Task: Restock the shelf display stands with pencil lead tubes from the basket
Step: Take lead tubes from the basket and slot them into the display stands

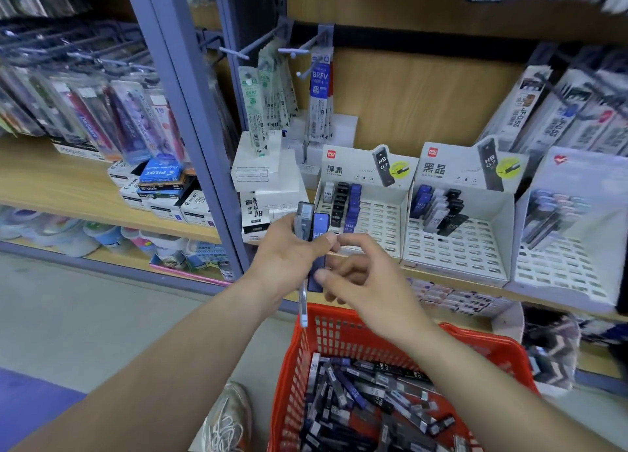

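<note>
Evidently a bunch of tubes (304,221) was held upright in the left hand (289,251), fingers curled round it, just before the shelf (458,298) and above the red basket (475,340), where many more tubes (373,394) lay loose. A blue tube (321,223) in the bunch was pinched by the right hand (367,282). One tube was seemingly being singled out; next it would need to be drawn free and slotted upright into an open hole of the nearer display stand (377,220).
</note>
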The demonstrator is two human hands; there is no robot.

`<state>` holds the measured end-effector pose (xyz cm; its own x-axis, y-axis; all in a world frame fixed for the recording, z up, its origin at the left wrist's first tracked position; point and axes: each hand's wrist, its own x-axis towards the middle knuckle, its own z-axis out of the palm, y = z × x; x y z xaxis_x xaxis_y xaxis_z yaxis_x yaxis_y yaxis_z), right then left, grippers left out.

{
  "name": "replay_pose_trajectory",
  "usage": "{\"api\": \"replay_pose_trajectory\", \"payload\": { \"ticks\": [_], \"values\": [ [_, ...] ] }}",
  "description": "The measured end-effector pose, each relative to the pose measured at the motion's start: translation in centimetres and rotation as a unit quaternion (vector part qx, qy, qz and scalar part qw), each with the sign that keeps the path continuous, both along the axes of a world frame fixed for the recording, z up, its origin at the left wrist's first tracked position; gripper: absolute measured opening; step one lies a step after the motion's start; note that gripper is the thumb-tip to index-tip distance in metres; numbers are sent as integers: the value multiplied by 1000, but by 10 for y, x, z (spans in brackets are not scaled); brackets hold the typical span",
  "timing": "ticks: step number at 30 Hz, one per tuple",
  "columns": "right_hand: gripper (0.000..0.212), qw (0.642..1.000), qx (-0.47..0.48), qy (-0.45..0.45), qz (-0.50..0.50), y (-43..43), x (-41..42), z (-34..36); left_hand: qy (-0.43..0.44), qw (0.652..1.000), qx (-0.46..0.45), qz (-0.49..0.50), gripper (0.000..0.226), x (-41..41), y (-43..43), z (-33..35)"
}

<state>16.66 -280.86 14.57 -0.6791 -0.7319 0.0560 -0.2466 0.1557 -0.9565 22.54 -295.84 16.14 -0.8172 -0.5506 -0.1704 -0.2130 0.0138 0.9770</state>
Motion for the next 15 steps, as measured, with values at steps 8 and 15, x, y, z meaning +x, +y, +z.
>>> {"api": "replay_pose_trajectory", "payload": {
  "ticks": [8, 15],
  "values": [
    [52, 992, -17, -67, -101, 11, -7, -5, 36, 998, 59, -5, 5, -13, 23, 4],
    [43, 992, -17, -109, -60, 26, -19, 1, 45, 995, 78, -48, 14, -19, 29, 7]
  ]
}}
